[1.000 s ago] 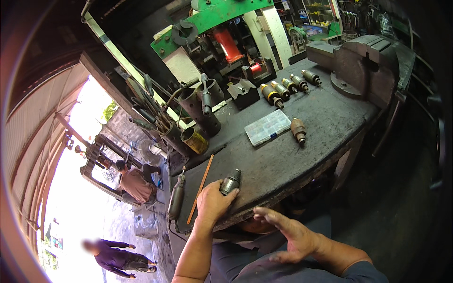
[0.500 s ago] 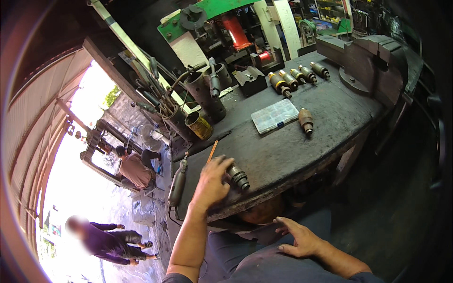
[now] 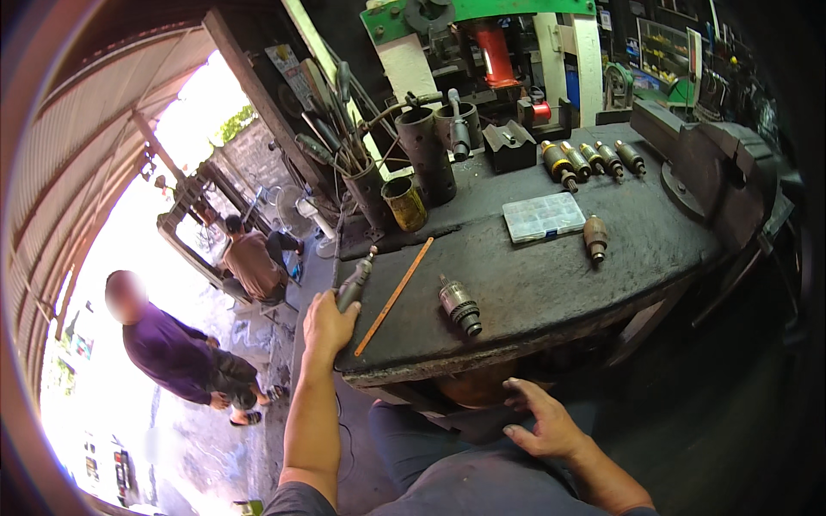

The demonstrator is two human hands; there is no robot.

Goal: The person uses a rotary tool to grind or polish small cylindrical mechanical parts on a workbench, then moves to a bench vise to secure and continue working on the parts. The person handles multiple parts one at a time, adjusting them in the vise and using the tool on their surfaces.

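Note:
My left hand is closed around a grey, pen-shaped die grinder at the left edge of the workbench; its tip points up and away from me. Just right of that hand lies a thin orange hacksaw blade, slanting across the bench. A steel cylindrical part with a ribbed collar and stepped end rests farther right, untouched. Low over my lap, beyond the bench's front edge, my right hand hangs with its fingers apart and nothing in them.
On the dark bench sit a clear compartment box, a rusty cylindrical part and several similar parts. A large vise stands at right. Tool-filled metal tubes and a yellow can stand back left. Two people are outside.
My left hand has moved left from beside the steel cylindrical part and hacksaw blade and has taken hold of the die grinder. The view has shifted. The person in purple is now nearer.

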